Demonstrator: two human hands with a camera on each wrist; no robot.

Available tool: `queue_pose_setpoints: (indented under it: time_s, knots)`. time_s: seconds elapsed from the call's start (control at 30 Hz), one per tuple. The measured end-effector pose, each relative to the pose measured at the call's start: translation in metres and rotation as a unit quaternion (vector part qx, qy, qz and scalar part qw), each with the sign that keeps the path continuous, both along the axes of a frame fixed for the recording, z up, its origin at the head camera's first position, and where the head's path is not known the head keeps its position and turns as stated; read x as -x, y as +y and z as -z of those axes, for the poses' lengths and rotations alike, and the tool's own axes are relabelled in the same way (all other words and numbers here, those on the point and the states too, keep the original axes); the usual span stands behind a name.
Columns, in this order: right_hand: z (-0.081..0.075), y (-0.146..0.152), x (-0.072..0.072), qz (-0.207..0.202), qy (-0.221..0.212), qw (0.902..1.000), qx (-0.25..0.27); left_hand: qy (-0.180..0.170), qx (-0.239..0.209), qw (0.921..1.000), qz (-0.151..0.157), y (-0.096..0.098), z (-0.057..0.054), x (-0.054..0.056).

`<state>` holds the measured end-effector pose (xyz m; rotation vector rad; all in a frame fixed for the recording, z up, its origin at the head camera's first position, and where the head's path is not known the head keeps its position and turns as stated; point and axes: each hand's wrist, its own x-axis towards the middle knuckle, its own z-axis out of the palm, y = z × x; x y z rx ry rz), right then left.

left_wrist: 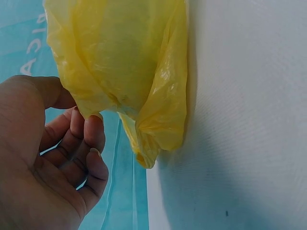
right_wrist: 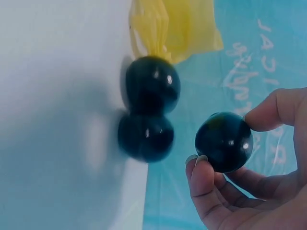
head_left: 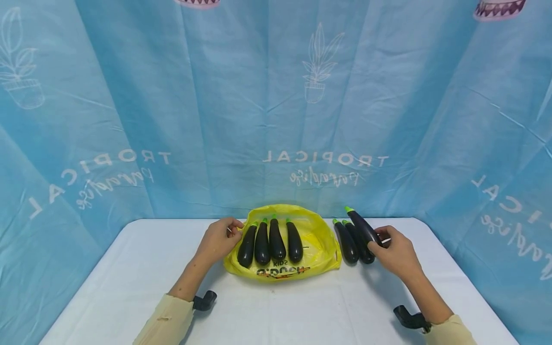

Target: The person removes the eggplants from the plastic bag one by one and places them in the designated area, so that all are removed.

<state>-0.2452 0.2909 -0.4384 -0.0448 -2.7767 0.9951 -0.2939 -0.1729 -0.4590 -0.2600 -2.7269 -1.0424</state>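
- A yellow bag (head_left: 319, 235) is laid in the middle of the white surface (head_left: 297, 311), near its far edge, with its mouth spread wide.
- Four dark eggplants (head_left: 262, 243) with green ends are seen in the bag; three are bunched on the left and one is set a little apart on the right.
- The left edge of the bag is pinched by the left hand (head_left: 221, 242), with the thin plastic held between the fingers.
- One more dark eggplant (head_left: 364, 228) is held up by the right hand (head_left: 394, 251); its fat end is gripped by the fingers and thumb, and its green end is pointed far and left.
- Two other eggplants (head_left: 346, 243) are set side by side on the surface, just right of the bag, and are touched by each other.
- On the near side of the bag, a small word like "KIDS" can be read; the bigger dark word below it cannot be read for sure.
- On the blue cloth (head_left: 233, 120) at the far side, "TROPICAL Paradise" is printed in white again and again, and is seen backward.
- Potted plants (head_left: 319, 67) are drawn on the cloth in white lines.
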Motion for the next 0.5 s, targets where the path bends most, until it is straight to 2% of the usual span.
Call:
queue_pose_setpoints:
  time_s: [0.5]
  knots:
    - [0.014,0.028,0.011,0.022,-0.036,0.9991,0.012,-0.001,0.003,1.0,0.002,-0.001,0.001,0.002]
